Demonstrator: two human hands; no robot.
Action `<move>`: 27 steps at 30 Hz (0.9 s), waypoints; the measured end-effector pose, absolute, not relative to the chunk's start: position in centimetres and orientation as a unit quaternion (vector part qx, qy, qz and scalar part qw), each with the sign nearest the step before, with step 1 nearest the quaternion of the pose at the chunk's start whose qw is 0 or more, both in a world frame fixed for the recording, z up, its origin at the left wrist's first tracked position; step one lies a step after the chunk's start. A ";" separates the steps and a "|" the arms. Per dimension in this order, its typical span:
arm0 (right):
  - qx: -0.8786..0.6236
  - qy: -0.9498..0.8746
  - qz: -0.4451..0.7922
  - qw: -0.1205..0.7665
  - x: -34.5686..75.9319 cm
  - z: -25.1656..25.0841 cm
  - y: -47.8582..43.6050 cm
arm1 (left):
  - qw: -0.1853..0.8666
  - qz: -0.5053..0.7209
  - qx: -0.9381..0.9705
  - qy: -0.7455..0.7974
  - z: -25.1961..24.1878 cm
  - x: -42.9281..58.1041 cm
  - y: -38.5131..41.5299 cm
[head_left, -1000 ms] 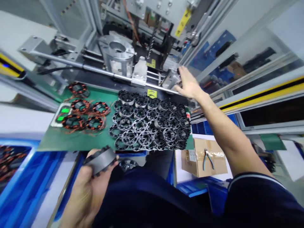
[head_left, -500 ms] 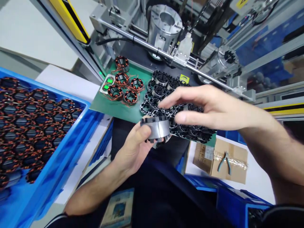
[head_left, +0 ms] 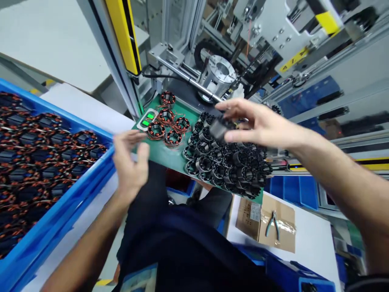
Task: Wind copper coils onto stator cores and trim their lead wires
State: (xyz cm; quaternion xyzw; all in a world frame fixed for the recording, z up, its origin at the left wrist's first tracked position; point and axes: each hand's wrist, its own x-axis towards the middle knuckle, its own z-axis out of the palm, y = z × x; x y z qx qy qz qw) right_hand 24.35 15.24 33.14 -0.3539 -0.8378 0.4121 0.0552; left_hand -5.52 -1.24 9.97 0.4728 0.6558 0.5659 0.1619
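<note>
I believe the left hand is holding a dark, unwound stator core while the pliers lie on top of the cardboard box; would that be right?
Not quite: in the head view, it is the right hand that holds the dark, unwound stator core, while the left hand is empty. The pliers do lie on top of the cardboard box.

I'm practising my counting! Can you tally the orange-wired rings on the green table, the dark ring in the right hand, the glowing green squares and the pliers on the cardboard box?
Orange-wired rings on the green table: 5
Dark ring in the right hand: 1
Glowing green squares: 2
Pliers on the cardboard box: 1
Total: 9
</note>
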 end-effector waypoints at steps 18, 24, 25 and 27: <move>-0.422 -0.904 0.034 0.068 22.1 29.6 40.0 | 0.038 0.509 0.398 0.763 3.9 -8.9 5.4; -0.437 -0.898 0.033 -0.033 21.1 31.5 42.2 | 0.044 0.502 0.391 0.770 4.2 -8.8 5.4; -0.441 -0.896 0.035 -0.045 21.0 31.7 42.5 | 0.045 0.501 0.390 0.771 4.3 -8.7 5.4; -0.448 -0.891 0.036 -0.061 20.7 31.8 42.7 | 0.045 0.498 0.390 0.773 4.4 -8.7 5.3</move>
